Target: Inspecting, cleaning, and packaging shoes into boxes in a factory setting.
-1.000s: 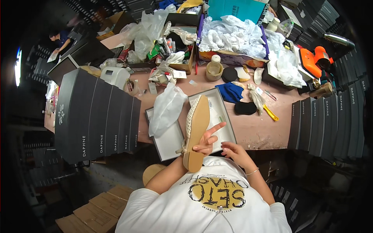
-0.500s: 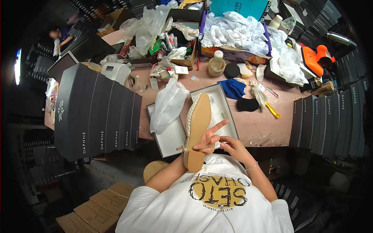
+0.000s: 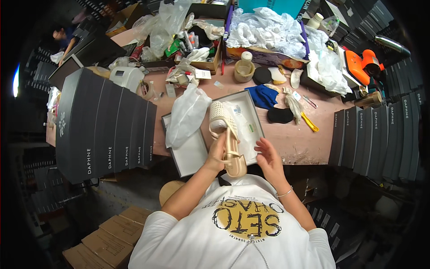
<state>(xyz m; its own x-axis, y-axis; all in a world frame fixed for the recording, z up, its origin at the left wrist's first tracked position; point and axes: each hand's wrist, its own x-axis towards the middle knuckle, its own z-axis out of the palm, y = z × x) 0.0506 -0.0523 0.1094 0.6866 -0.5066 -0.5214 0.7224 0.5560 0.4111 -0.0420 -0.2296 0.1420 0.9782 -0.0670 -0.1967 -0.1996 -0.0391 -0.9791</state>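
Observation:
My left hand (image 3: 217, 151) is closed around the side of a beige sandal (image 3: 231, 150), near its strap and heel end. The sandal has a woven toe part at the far end, and its insole faces up. To the right of it, my right hand (image 3: 268, 157) holds nothing, fingers apart and partly bent, beside the edge of a shoe box (image 3: 256, 112). The sandal is over that open grey box, which has a white inside. Left of the sandal, a crumpled white plastic bag (image 3: 188, 117) lies over the box lid (image 3: 187, 158).
Dark shoe boxes stand in rows at left (image 3: 107, 125) and right (image 3: 380, 139). Behind are a jar (image 3: 244, 71), a blue cloth (image 3: 263, 96), a black pad (image 3: 280, 115), a yellow-handled tool (image 3: 310, 122) and a carton of white paper (image 3: 268, 33). Another person (image 3: 63, 39) is far left.
The sandal has been turned over from sole up to insole up, still in my left hand. My right hand has moved up slightly, apart from the left. The whole view has shifted a little.

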